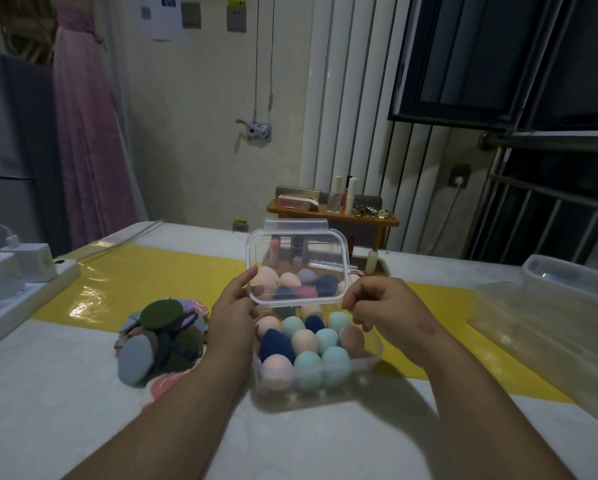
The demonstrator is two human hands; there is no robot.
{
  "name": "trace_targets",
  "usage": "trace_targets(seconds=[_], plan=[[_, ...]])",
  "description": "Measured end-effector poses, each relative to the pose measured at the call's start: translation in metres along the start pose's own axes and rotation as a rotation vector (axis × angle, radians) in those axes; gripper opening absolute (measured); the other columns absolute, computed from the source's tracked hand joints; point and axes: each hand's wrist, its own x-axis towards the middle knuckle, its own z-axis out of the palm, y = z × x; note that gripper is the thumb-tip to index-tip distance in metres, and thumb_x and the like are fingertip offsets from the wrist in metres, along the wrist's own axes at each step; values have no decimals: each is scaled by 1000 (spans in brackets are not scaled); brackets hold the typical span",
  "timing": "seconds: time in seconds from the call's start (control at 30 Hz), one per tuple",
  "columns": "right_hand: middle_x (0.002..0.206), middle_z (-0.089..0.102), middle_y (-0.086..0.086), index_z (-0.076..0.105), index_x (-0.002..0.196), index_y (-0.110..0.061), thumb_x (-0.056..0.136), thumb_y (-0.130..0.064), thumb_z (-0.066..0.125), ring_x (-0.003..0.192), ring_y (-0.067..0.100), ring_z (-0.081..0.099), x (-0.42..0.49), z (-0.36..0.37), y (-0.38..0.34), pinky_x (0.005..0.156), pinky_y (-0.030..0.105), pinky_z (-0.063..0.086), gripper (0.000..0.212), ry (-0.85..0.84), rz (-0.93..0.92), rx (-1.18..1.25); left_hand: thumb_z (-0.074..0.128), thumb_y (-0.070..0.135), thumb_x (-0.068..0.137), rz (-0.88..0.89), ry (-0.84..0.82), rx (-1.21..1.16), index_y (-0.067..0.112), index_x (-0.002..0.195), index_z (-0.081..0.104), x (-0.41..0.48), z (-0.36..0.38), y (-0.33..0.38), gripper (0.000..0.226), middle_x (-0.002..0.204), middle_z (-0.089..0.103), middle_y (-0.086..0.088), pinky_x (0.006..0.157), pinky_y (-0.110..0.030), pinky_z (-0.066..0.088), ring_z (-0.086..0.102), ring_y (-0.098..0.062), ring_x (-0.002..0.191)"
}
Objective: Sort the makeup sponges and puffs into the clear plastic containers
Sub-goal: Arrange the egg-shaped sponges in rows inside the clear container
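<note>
At frame centre, your left hand (235,308) and right hand (382,303) each gripped an edge of the clear lid (295,251) above the sponge-filled container (325,396).

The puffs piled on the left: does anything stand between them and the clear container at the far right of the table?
Yes. Between the puffs and the far-right container sits the sponge-filled container, in the middle; the left hand and right hand hold its clear lid raised over it, and both forearms cross that path.
</note>
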Motion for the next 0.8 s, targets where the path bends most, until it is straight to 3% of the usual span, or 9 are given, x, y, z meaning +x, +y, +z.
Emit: trace_targets(seconds=[0.13, 0.3, 0.47, 0.53, 0.6, 0.7, 0.8], plan=[[63, 61, -3, 67, 67, -14, 78, 10, 55, 62, 16, 53, 9, -4, 15, 56, 31, 45, 29, 205, 1, 69, 34, -10, 92, 10, 3, 0, 23, 121, 67, 1, -1, 0, 55, 107, 68, -4, 48, -19, 51, 63, -15, 75], [80, 66, 0, 69, 75, -20, 79, 5, 56, 74, 22, 59, 22, -6, 41, 67, 38, 49, 28, 343, 89, -9, 31, -11, 91, 17, 34, 19, 25, 118, 68, 5, -5, -1, 59, 110, 65, -7, 48, -19, 49, 60, -16, 74], [97, 66, -3, 68, 104, -23, 88, 2, 56, 86, 18, 58, 25, -4, 59, 57, 17, 41, 32, 308, 110, -161, 31, -12, 90, 29, 49, 28, 24, 117, 68, 5, -4, 1, 58, 107, 66, -4, 51, -20, 52, 63, -17, 81], [116, 65, -2, 64, 122, -23, 90, 3, 51, 100, 18, 58, 25, -3, 63, 67, 13, 44, 44, 269, 143, -254, 31, -12, 91, 31, 54, 28, 25, 116, 68, 5, -5, 1, 58, 107, 66, -3, 55, -21, 53, 64, -17, 84], [133, 59, 0, 58, 135, -23, 91, 2, 49, 115, 20, 56, 27, -1, 68, 89, 26, 47, 51, 240, 152, -365, 32, -11, 91, 19, 61, 14, 26, 114, 69, 7, -5, 0, 57, 107, 67, -4, 62, -26, 54, 66, -21, 90], [146, 48, -2, 45, 147, -27, 93, -9, 53, 130, 23, 49, 35, 3, 70, 104, 35, 44, 57, 133, 177, -424, 31, -10, 91, -4, 73, -10, 26, 114, 70, 8, -5, -2, 58, 107, 68, -6, 66, -32, 55, 68, -25, 93], [144, 51, -6, 52, 137, -39, 84, -53, 56, 127, 25, 53, 42, 10, 76, 107, 44, 43, 55, -26, 230, -356, 30, -9, 92, 0, 85, 3, 28, 111, 71, 10, -5, -3, 58, 108, 68, -7, 66, -32, 56, 69, -26, 94]])
